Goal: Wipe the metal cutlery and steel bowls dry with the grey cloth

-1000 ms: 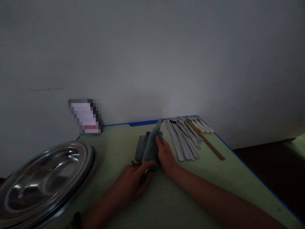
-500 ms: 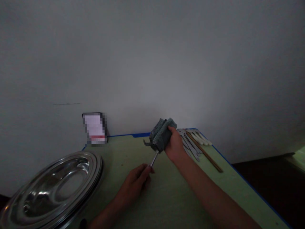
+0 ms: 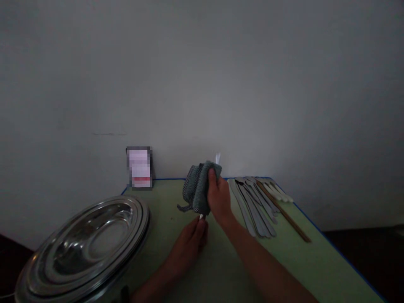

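Note:
My left hand point(image 3: 192, 240) is closed around the lower end of a slim piece of metal cutlery point(image 3: 217, 158), held upright above the table. Its blurred, shiny tip pokes out over a folded grey-green cloth point(image 3: 197, 189); the cloth hides the middle, and the exact kind is hard to make out. Wrapped round that cloth, my right hand point(image 3: 219, 195) presses it against the cutlery, thumb on top. To the right of my right hand lies a spread row of metal cutlery point(image 3: 257, 210), beside brown chopsticks point(image 3: 287, 216) and white spoons point(image 3: 279, 191).
Stacked shiny metal plates point(image 3: 139, 219) take up the table's left side. At the back left a phone-like device point(image 3: 139, 168) with a blurred screen leans on the grey wall point(image 3: 202, 84). The pale green table point(image 3: 164, 202) has a blue edge.
The cloth in my right hand has moved down along the cutlery, close to my left hand, and the tip now shows above it. The view has shifted, revealing more of the cutlery row.

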### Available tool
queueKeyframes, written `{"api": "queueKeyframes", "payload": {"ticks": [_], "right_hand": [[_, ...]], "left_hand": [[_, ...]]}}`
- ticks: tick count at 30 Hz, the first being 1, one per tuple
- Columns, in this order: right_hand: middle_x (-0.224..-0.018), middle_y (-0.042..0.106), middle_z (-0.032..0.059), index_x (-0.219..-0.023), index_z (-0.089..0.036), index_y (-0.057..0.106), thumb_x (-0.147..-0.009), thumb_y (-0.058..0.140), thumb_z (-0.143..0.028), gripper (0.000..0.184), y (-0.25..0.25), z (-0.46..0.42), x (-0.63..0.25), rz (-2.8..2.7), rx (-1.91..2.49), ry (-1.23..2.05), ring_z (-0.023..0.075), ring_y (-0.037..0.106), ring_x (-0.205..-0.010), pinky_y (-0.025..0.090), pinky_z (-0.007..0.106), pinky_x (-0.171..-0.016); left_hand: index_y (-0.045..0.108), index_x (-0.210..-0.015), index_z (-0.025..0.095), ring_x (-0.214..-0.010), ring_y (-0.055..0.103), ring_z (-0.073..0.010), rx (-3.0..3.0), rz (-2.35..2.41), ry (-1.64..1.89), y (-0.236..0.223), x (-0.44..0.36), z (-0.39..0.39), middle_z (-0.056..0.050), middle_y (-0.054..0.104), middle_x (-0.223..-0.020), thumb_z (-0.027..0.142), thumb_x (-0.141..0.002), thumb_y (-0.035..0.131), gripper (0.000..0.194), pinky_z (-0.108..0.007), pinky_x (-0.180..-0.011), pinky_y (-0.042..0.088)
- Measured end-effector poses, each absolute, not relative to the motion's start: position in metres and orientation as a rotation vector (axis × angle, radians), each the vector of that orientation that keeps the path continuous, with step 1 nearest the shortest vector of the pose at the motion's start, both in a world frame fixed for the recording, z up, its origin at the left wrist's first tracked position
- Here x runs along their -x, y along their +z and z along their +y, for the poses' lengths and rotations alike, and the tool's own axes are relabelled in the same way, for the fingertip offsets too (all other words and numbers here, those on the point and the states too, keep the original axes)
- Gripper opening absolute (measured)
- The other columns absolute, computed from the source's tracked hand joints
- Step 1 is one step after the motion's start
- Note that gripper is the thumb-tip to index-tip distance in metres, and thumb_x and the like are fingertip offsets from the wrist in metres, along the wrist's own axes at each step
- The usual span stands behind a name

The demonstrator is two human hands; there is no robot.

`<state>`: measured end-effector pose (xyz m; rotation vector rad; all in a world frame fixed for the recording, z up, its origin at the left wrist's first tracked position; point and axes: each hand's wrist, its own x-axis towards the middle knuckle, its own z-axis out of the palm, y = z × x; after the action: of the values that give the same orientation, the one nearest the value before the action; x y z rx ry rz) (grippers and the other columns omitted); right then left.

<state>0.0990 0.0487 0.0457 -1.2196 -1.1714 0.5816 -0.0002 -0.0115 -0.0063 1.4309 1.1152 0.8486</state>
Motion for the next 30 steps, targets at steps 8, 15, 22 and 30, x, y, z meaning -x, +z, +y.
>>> {"api": "queueKeyframes", "payload": {"ticks": [8, 15, 22, 30], "right_hand": [[-0.048, 0.052, 0.0017, -0.046, -0.023, 0.045, -0.082, 0.038, -0.059, 0.051, 0.028, 0.054, -0.101, -1.152, 1.266, 0.684, 0.0154, 0.046, -0.049, 0.028, 0.028, -0.049], [-0.044, 0.043, -0.0016, -0.045, -0.021, 0.040, -0.080, 0.035, -0.065, 0.057, 0.065, 0.063, -0.151, -0.935, 1.297, 0.456, 0.0114, 0.037, -0.047, 0.026, 0.026, -0.046], [-0.046, 0.049, 0.0016, -0.045, -0.022, 0.042, -0.084, 0.029, -0.062, 0.058, 0.052, 0.056, -0.126, -1.002, 1.337, 0.515, 0.0147, 0.045, -0.047, 0.027, 0.028, -0.048], [-0.051, 0.056, 0.0050, -0.049, -0.021, 0.044, -0.086, 0.025, -0.056, 0.054, 0.015, 0.046, -0.091, -1.184, 1.379, 0.648, 0.0170, 0.052, -0.051, 0.031, 0.028, -0.050]], "left_hand": [[0.040, -0.065, 0.021, -0.051, 0.034, -0.0121, -1.516, 1.289, 0.813, 0.000, 0.002, -0.007, 0.004, 0.038, -0.056, 0.063, -0.081, 0.031, 0.046, -0.025, -0.048, 0.027], [0.040, -0.065, 0.020, -0.054, 0.035, -0.0111, -1.680, 1.125, 0.697, -0.003, 0.004, -0.013, 0.005, 0.039, -0.058, 0.053, -0.090, 0.031, 0.043, -0.023, -0.050, 0.027], [0.041, -0.066, 0.020, -0.055, 0.036, -0.0115, -1.679, 1.160, 0.755, -0.006, 0.001, -0.014, 0.004, 0.039, -0.059, 0.053, -0.090, 0.031, 0.042, -0.024, -0.052, 0.029], [0.042, -0.062, 0.020, -0.053, 0.038, -0.0134, -1.554, 1.352, 0.785, -0.005, 0.003, -0.005, 0.002, 0.041, -0.057, 0.055, -0.080, 0.032, 0.041, -0.026, -0.050, 0.030]]}}
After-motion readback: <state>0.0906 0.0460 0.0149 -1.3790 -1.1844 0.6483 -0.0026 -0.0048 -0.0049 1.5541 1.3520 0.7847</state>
